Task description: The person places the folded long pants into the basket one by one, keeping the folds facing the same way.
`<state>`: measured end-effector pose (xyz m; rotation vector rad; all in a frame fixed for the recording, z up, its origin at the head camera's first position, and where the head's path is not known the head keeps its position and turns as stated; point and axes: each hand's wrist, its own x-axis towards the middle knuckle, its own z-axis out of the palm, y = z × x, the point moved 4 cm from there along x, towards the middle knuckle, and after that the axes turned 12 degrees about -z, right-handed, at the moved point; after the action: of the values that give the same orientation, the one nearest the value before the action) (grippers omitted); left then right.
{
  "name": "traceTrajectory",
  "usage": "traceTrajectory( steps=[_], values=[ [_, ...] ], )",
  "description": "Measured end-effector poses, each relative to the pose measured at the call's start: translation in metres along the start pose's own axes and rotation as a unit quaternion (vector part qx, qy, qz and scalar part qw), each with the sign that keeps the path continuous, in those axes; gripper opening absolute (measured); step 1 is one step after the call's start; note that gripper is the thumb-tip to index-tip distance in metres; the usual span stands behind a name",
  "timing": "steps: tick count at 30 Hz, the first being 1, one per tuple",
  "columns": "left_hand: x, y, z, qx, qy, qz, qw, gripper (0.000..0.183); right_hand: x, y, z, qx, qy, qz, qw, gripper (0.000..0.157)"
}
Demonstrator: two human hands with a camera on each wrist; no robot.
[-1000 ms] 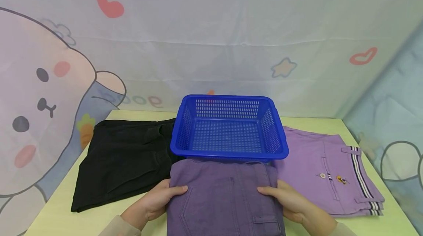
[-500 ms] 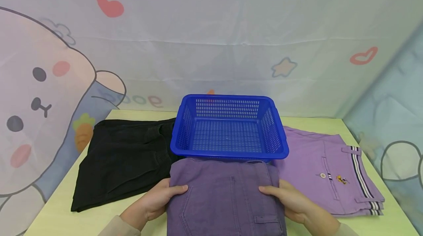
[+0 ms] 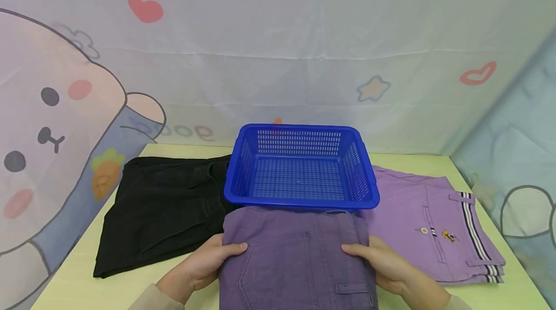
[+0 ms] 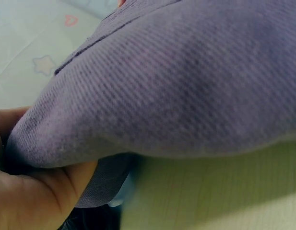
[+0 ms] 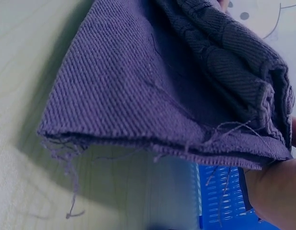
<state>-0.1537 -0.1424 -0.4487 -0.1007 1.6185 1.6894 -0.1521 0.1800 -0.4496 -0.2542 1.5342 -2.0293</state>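
Folded purple trousers (image 3: 278, 261) are held at the lower middle of the head view, just in front of a blue basket (image 3: 299, 204). My left hand (image 3: 203, 262) grips their left edge, thumb on top. On the opposite edge my right hand (image 3: 388, 265) grips likewise, its fingers mostly hidden beneath the cloth. The left wrist view has the rounded purple fold between thumb and fingers, above the table. In the right wrist view, frayed edges with loose threads (image 5: 73, 187) show, and the layers are pinched near the right hand (image 5: 277, 191).
Folded black trousers (image 3: 160, 213) lie left of the basket, and lilac trousers (image 3: 404, 223) with striped trim lie to its right. All rest on a pale yellow table (image 3: 78, 271). Behind hangs a printed cloth backdrop (image 3: 260, 35).
My right hand and the trousers' right edge have shifted slightly to the right. My left hand has hardly moved. The backdrop's bear print at the left has drifted left.
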Motion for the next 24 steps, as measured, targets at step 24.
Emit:
traceTrajectory(
  steps=[24],
  values=[
    [-0.006,0.006,0.006,-0.010,-0.006,-0.004,0.9999,0.064,-0.006,-0.011,0.005,0.018,-0.014,-0.014,1.000,0.041]
  ],
)
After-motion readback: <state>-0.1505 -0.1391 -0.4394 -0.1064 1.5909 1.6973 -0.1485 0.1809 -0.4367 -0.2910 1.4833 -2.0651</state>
